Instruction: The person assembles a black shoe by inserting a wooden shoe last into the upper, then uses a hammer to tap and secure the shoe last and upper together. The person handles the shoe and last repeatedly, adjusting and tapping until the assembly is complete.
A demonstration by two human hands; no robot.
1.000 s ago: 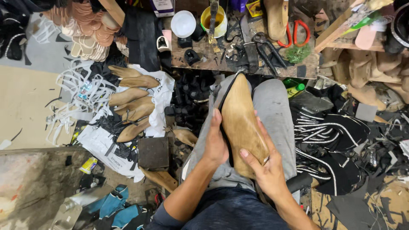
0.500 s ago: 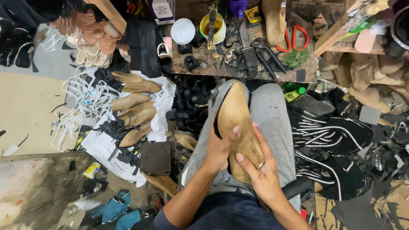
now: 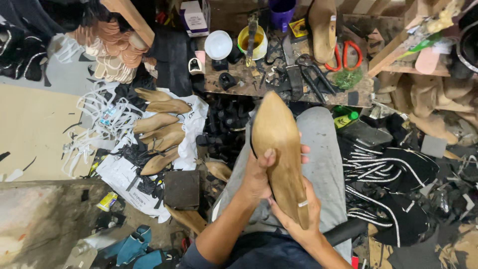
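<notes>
Hands hold one pointed tan wooden shoe last point(image 3: 280, 149) over the lap: left hand point(image 3: 259, 174) clenched around its waist, right hand point(image 3: 298, 216) cupping the heel, steadying it sole-up.

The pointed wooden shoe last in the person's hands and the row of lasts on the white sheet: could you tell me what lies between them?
In the head view, a heap of small black parts lies between the held last and the row of lasts.
</notes>
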